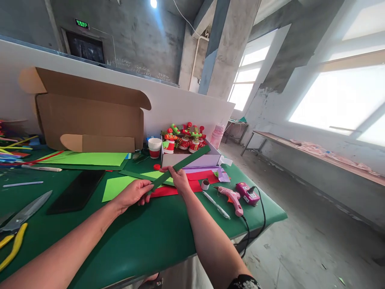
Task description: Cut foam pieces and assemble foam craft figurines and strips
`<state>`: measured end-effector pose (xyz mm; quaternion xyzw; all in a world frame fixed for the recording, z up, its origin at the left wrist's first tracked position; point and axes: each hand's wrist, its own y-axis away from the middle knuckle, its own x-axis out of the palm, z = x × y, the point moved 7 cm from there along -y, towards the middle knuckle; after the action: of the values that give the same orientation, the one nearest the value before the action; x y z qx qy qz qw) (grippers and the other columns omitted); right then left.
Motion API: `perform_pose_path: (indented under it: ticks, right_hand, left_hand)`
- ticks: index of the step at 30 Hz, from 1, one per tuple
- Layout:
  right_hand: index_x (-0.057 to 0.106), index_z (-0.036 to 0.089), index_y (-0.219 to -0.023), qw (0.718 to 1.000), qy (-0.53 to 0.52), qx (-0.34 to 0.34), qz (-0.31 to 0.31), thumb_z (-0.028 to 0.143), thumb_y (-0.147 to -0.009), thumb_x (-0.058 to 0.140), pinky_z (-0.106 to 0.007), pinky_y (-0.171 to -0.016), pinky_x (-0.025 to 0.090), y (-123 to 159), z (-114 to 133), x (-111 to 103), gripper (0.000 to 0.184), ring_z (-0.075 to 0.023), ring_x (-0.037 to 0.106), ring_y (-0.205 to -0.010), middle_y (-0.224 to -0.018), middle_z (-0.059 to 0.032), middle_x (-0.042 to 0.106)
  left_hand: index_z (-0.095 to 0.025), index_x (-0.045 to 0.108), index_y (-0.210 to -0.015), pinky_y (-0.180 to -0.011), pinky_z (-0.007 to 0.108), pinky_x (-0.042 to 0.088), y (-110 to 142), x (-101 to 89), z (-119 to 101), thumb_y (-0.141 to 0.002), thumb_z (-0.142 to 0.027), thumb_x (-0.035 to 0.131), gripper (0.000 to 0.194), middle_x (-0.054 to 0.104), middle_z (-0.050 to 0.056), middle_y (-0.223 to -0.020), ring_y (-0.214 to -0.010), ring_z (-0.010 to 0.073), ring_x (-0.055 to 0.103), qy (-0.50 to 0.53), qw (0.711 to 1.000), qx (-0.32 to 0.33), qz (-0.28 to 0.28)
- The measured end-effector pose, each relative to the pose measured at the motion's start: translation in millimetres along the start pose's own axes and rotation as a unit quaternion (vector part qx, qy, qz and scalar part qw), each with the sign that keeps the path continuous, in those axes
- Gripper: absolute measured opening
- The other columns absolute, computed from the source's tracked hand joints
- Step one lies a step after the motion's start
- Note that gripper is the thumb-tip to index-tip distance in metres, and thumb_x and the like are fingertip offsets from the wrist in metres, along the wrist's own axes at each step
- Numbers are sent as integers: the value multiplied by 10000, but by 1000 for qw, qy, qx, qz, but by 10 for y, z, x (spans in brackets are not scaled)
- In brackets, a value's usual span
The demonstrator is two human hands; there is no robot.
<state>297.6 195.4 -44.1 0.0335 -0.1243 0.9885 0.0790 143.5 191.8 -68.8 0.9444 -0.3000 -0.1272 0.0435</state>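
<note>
A long dark green paper strip (192, 157) slants up to the right between my hands. My left hand (134, 194) pinches its lower end, and my right hand (178, 178) grips it around the middle, thumb and fingers closed on it. Beneath lie light green paper (112, 188), red paper (197, 186) and another dark green strip (136, 174). Just right of my right hand are a small paper roll (205, 184) and a white pen (216, 205). Behind the hands stands a white box (174, 160) holding several red and green crafted figures (195, 142).
A pink glue gun (233, 198) with its cord and a pink power box (248, 194) lie near the table's right edge. To the left are yellow-handled scissors (18, 241), a black phone-like slab (76, 190) and an open cardboard box (90, 116). Paper cups (155, 147) stand behind.
</note>
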Motion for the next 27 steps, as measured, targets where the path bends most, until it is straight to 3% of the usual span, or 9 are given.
perform_pose_path:
  ticks: [8,13,20,27]
  right_hand:
    - [743,178,-836,996,-43,5,-77,686,-741,625,-346,-807,516,-53,82,-360,531,-256,697,-927,-881,-112,775]
    - [725,191,-816,991,-62,-17,-114,664,-734,652,-362,-877,494,-50,162,-562,486,-252,684,-972,-899,-110,774]
    - [703,201,-837,983,-101,-39,-150,638,-713,694,-366,-895,494,-20,228,-787,454,-269,666,-1059,-914,-104,771]
    - [702,189,-895,974,-116,-52,-190,625,-772,655,-365,-885,507,-29,210,-943,456,-267,665,-1077,-1006,-123,764]
  left_hand:
    - [-215,521,-617,-430,232,346,-58,-148,83,-592,-718,671,526,570,-20,-463,-408,115,463,-45,999,4,-11]
    - [-219,520,-603,-436,239,353,-43,-216,80,-568,-724,696,535,578,-14,-462,-411,120,465,-52,999,-9,-12]
    - [-213,549,-595,-444,237,358,-31,-332,76,-524,-721,727,543,573,-15,-453,-416,115,456,-64,998,-26,6]
    - [-202,594,-651,-441,231,344,-36,-476,148,-569,-699,724,520,596,-5,-477,-421,109,455,-89,995,-40,27]
